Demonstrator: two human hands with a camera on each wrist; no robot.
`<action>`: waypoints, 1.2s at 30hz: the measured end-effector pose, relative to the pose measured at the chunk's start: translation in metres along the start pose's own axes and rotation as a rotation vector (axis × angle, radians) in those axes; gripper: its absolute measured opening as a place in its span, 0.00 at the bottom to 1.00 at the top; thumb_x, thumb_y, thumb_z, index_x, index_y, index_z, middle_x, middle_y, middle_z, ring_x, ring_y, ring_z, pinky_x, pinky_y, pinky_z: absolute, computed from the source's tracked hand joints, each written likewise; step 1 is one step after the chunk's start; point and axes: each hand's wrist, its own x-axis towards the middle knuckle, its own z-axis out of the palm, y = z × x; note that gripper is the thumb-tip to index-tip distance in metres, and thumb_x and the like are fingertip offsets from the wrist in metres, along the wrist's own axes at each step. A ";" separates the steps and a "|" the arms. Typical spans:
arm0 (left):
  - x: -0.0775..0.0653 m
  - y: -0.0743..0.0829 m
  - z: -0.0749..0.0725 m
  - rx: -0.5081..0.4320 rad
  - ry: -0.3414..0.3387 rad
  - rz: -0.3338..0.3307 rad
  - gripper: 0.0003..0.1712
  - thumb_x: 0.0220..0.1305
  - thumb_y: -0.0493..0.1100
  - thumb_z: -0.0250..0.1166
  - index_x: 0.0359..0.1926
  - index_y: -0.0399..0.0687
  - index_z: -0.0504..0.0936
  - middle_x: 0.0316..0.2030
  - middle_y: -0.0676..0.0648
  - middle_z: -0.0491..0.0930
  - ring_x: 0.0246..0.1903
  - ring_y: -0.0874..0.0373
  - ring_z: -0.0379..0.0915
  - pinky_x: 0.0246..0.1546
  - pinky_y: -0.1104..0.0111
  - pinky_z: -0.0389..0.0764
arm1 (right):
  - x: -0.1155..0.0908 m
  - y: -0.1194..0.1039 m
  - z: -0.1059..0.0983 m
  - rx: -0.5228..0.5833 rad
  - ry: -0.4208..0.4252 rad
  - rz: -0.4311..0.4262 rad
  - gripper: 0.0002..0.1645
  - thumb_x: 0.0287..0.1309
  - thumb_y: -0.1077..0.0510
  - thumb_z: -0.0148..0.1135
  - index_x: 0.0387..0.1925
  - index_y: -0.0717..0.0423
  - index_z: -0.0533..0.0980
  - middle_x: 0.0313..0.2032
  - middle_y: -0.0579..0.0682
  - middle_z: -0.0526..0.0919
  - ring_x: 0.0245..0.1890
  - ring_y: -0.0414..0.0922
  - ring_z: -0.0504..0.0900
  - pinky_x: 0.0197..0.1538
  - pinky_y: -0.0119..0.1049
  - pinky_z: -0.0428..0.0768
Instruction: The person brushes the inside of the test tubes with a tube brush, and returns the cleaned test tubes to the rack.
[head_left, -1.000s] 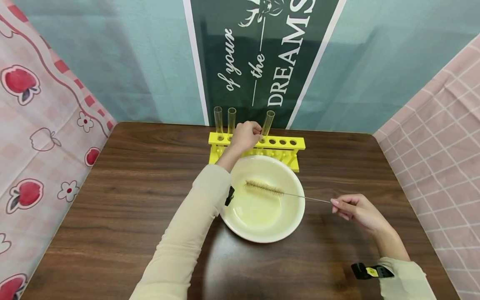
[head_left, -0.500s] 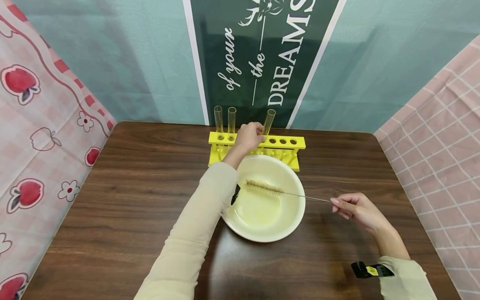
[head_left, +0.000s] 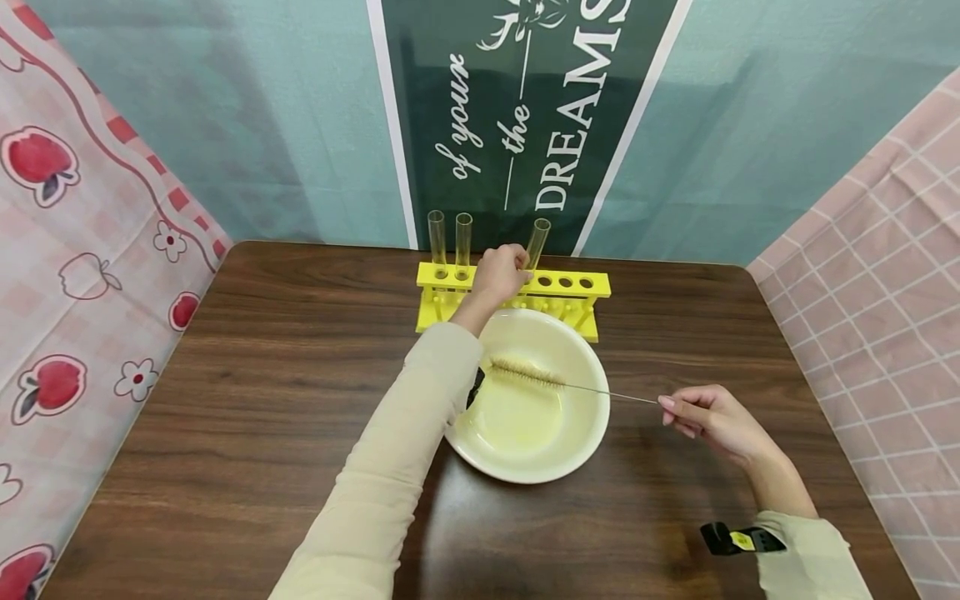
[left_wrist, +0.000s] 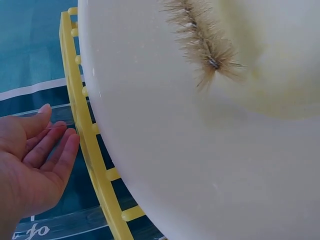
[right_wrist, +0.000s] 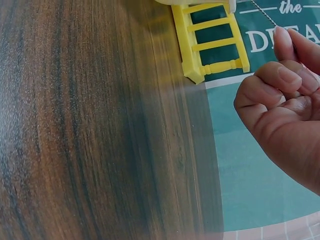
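At the back of the table my left hand (head_left: pixel 501 272) is at a yellow test tube rack (head_left: pixel 588 285), its thumb and fingertips at the lower part of a slightly tilted glass test tube (head_left: pixel 537 240). In the left wrist view the hand (left_wrist: pixel 37 160) shows its fingers bent beside the rack (left_wrist: pixel 85 135). My right hand (head_left: pixel 712 421) pinches the thin wire handle (head_left: pixel 630 397) of a test tube brush. The brush's bristles (head_left: pixel 525 373) are over the pale yellow liquid in a white bowl (head_left: pixel 525 472). In the right wrist view, thumb and forefinger grip the twisted wire (right_wrist: pixel 263 12).
Two more glass test tubes (head_left: pixel 463 242) stand at the rack's left end. The bowl sits directly in front of the rack on a dark wooden table (head_left: pixel 247 400). Patterned cloths hang behind and at both sides.
My left hand has shifted slightly right, closer against the tilted test tube. The right hand and the brush have stayed almost still.
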 end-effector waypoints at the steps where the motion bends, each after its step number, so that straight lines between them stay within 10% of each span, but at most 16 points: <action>1: 0.000 -0.001 0.000 -0.007 0.003 0.008 0.06 0.60 0.41 0.62 0.37 0.44 0.75 0.38 0.47 0.75 0.39 0.56 0.69 0.41 0.68 0.72 | 0.000 0.000 0.000 0.000 0.001 0.002 0.15 0.62 0.68 0.48 0.21 0.63 0.75 0.15 0.43 0.68 0.15 0.50 0.56 0.21 0.45 0.51; 36: -0.032 0.019 -0.059 -0.186 0.054 0.316 0.06 0.61 0.40 0.60 0.39 0.45 0.73 0.36 0.50 0.75 0.41 0.60 0.71 0.43 0.71 0.71 | 0.002 -0.011 -0.003 -0.043 -0.016 -0.004 0.16 0.62 0.70 0.48 0.29 0.57 0.81 0.24 0.43 0.80 0.16 0.42 0.65 0.20 0.43 0.56</action>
